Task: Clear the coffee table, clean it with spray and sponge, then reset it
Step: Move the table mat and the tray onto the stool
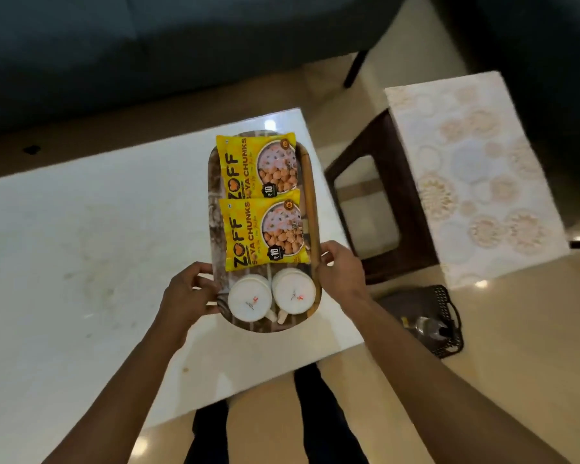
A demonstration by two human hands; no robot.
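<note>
An oval wooden tray (pixel 310 192) is over the right end of the white coffee table (pixel 81 236). On it lie two yellow soya-chunk packets (pixel 258 162) (pixel 263 229) and two upside-down white cups (pixel 249 298) (pixel 293 289). My left hand (pixel 186 293) grips the tray's left rim near the cups. My right hand (pixel 340 267) grips the right rim. Whether the tray rests on the table or is held just above it cannot be told.
A dark stool (pixel 382 202) stands right of the table, beside a surface under a patterned cloth (pixel 472 175). A black basket (pixel 446 316) holding a spray bottle (pixel 431 328) sits on the floor. A dark sofa (pixel 148 45) runs along the far side.
</note>
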